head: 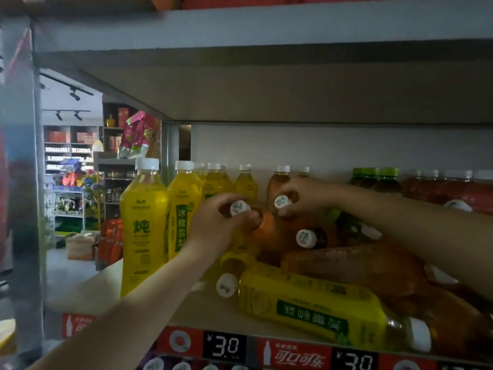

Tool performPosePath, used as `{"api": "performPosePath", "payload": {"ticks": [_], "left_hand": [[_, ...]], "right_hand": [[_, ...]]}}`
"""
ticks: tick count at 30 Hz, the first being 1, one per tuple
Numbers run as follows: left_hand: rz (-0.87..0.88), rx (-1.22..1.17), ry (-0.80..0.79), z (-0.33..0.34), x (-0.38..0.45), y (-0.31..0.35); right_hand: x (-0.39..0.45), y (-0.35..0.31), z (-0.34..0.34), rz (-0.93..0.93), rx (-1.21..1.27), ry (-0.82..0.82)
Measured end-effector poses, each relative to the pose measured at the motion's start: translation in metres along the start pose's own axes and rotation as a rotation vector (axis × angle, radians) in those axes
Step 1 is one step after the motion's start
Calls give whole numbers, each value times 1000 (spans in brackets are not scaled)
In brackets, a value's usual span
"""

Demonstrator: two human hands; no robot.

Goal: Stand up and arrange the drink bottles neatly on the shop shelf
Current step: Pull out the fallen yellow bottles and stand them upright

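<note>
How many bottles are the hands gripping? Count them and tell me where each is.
2. The left hand grips an amber bottle by its neck, beside the upright yellow bottles. The right hand grips a second bottle just right of it, above the fallen pile.

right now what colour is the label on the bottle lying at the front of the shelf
Yellow with a dark green panel, on the lying bottle; clearest in the head view.

A grey metal board [266, 84] is spreading above the hands, shading everything beneath. Behind them a pale back wall [346, 148] is catching dim light. Left of the hands a grey upright post [25, 182] is standing, and beyond it the shop floor [69, 265] is lying bare, with display racks [66, 156] lining the far wall and track spotlights [74, 94] hanging overhead. Below the hands red price strips [293, 353] are running.
</note>
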State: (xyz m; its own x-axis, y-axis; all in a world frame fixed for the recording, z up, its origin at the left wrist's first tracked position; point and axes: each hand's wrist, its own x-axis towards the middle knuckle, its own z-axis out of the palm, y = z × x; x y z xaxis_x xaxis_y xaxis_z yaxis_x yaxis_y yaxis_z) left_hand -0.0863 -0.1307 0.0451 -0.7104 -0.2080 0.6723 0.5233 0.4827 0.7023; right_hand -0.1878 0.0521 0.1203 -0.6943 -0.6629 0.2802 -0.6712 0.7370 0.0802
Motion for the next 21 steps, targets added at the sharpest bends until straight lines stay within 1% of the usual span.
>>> {"api": "performPosePath", "payload": {"ticks": [1, 5, 7, 9, 13, 18, 21], "left_hand": [[10, -5, 19, 1, 3, -1], [49, 12, 115, 9, 18, -2], [98, 35, 136, 18, 30, 4], [133, 84, 136, 30, 46, 11], [125, 119, 72, 58, 79, 22], [171, 137, -49, 87, 105, 25], [143, 168, -123, 100, 112, 22]], "right_hand": [[4, 1, 1, -9, -16, -21], [15, 5, 0, -44, -82, 37], [16, 14, -7, 0, -20, 71], [13, 32, -17, 86, 113, 117], [10, 65, -29, 269, 221, 201], [18, 83, -25, 322, 303, 244], [21, 88, -25, 338, 352, 244]]}}
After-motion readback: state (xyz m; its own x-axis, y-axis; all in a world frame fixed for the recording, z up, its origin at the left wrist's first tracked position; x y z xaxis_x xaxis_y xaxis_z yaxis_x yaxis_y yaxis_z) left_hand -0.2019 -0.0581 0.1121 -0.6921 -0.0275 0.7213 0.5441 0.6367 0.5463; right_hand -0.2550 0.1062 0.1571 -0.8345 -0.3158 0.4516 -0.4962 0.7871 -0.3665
